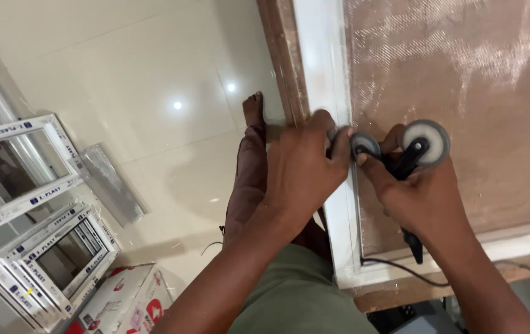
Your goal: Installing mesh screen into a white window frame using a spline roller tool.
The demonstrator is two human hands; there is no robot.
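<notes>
Pressing mesh into the white frame (330, 204): right hand (422, 198) seemingly grips the roller tool (410, 151), left hand (305, 170) fingers closed steadying the small wheel (364, 145); keep it in the groove.

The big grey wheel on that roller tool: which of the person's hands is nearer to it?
Right. The right hand grips the black handle directly below the big grey wheel. The left hand sits farther off, its fingers at the small wheel.
</notes>
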